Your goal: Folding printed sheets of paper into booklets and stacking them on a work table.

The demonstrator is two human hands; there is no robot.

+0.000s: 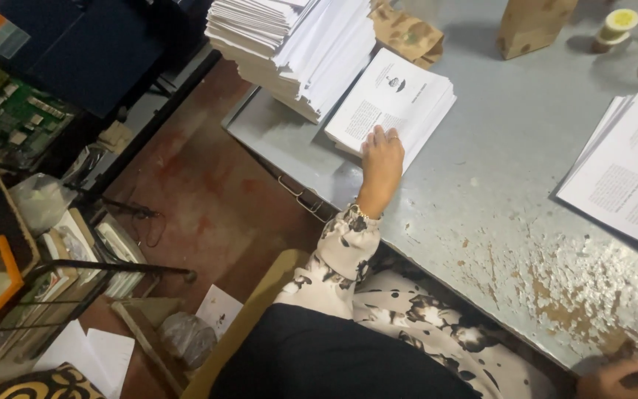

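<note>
Your left hand [382, 159] lies flat on the small stack of printed sheets [396, 103], fingers [373, 142] spread on its near corner, gripping nothing. That stack sits near the counter's [496, 170] left edge, just beside the tall paper pile [289, 44]. Your right hand [622, 377] curls at the counter's near edge; its grip cannot be told. Bare counter lies between.

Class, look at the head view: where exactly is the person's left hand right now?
The left hand rests flat on the near edge of a small stack of printed sheets, upper middle of the grey table, just right of the tall paper pile.
</note>
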